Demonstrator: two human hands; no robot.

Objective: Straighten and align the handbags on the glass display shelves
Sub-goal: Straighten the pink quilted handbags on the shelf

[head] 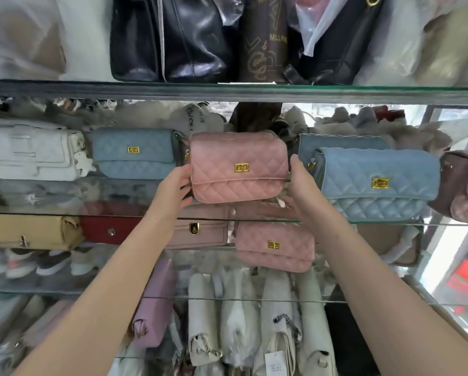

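Head view, glass shelving unit, several tiers.

Pink quilted handbag (238, 166) sits at frame centre, on the middle glass shelf (390, 223), gold turn-lock clasp facing the camera. It looks roughly upright, its bottom edge slightly raised toward 3 o'clock; whether the base fully rests on the glass, cannot tell.

Left hand (174, 185) at the bag's 9 o'clock: fingers curled around the side edge, touching it. Right hand (302, 183) at the bag's 3 o'clock: thumb up along the side edge, palm against it, fingers hidden behind and under. Both hands clasp the bag between them.

Neighbours on the same shelf:
- Small blue quilted bag (135, 153) at 9 o'clock of the pink one, set further back, just beside it.
- Large blue quilted bag (376, 183) at 3 o'clock, nearer the front, just beside the right hand; a second blue bag (341, 141) stands behind it.
- White bags (29, 153) at far 9 o'clock.

Shelf below, at 6 o'clock: a second pink quilted bag (275, 246), a plain pink clasp bag (200, 229), a red bag (108, 229), a tan bag (29, 230).

Shelf above, at 12 o'clock: black leather bags (173, 39), partly in plastic wrap.
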